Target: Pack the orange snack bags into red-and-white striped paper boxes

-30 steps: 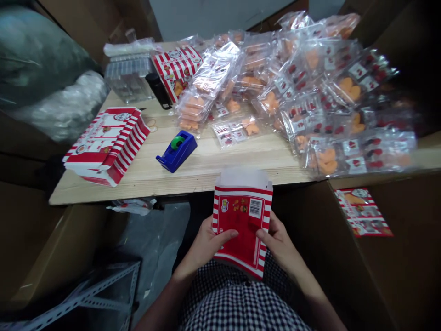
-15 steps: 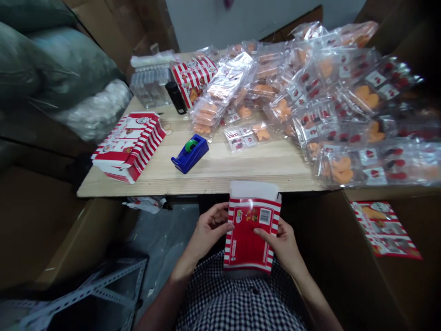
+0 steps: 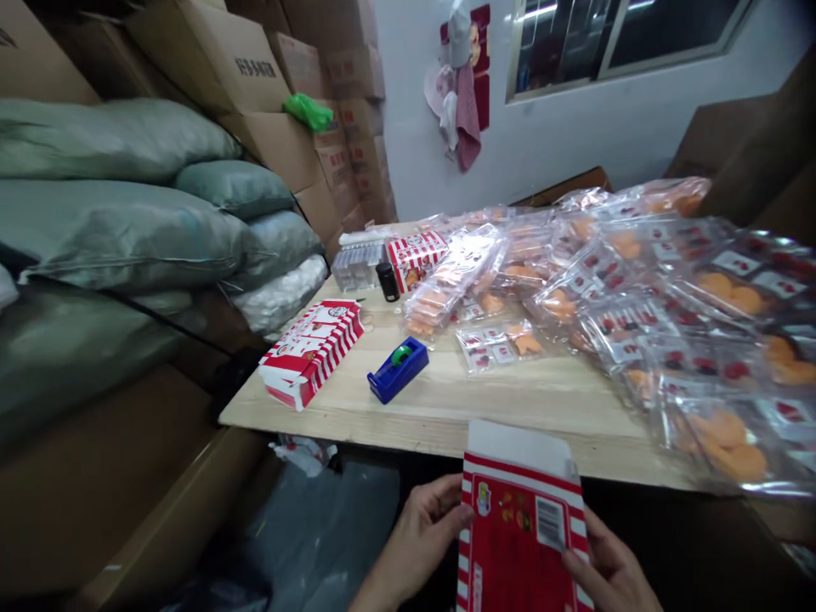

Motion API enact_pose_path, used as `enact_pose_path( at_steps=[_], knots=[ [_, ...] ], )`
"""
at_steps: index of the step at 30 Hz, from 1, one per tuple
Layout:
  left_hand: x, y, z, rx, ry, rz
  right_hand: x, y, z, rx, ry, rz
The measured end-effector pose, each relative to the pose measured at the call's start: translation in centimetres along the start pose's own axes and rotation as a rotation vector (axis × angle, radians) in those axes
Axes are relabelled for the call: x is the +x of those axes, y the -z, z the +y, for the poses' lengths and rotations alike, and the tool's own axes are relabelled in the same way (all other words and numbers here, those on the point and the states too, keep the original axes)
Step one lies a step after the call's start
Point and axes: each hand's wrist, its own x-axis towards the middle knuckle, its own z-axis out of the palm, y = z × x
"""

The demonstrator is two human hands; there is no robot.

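Just this side of the counter's (image 3: 523, 399) near edge, a red-and-white striped carton (image 3: 516, 531) is held by its sides, white flap away from the body. The left hand (image 3: 426, 535) and right hand (image 3: 615, 565) have thumbs on the printed face, fingers clamped on the carton, partly hidden. I'd say light, even pressure best avoids creasing the card.

Tape dispenser (image 3: 408, 375), packets (image 3: 615, 327) on table (image 3: 459, 412)
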Motion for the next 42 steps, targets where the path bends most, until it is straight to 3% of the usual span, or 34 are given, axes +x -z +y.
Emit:
enact_pose_path(
  at_steps=[3, 7, 11, 18, 25, 32, 36, 42],
  knots=[
    [-0.1, -0.2, -0.2, 0.035, 0.02, 0.002, -0.3, -1.2, -0.7, -0.002, 0.025, 0.073],
    [0.1, -0.1, -1.7, 0.036, -0.034, 0.139, 0.0, -3.4, -0.2, -0.102, 0.148, 0.261],
    [0.5, 0.1, -2.3, 0.097, -0.095, 0.211, 0.0, -4.6, 0.6, -0.184, 0.188, 0.326],
    [1.5, 0.5, -1.6, 0.206, -0.075, 0.169, -0.5, -5.4, 0.6, -0.177, 0.14, 0.241],
    [2.1, 1.9, -1.0, 0.362, -0.027, 0.171, -1.1, -4.0, 0.4, -0.261, 0.135, 0.067],
    [2.4, 2.5, -0.9, 0.398, -0.036, 0.214, -1.1, -2.9, -1.1, -0.203, 0.431, 0.083],
    [2.4, 2.4, 0.1, 0.369, -0.036, 0.181, -0.3, -2.7, -2.3, -0.262, 0.412, 0.037],
    [2.2, 2.7, 0.6, 0.503, -0.104, 0.012, 0.7, -1.5, -2.2, -0.294, 0.265, -0.039]
  ],
)
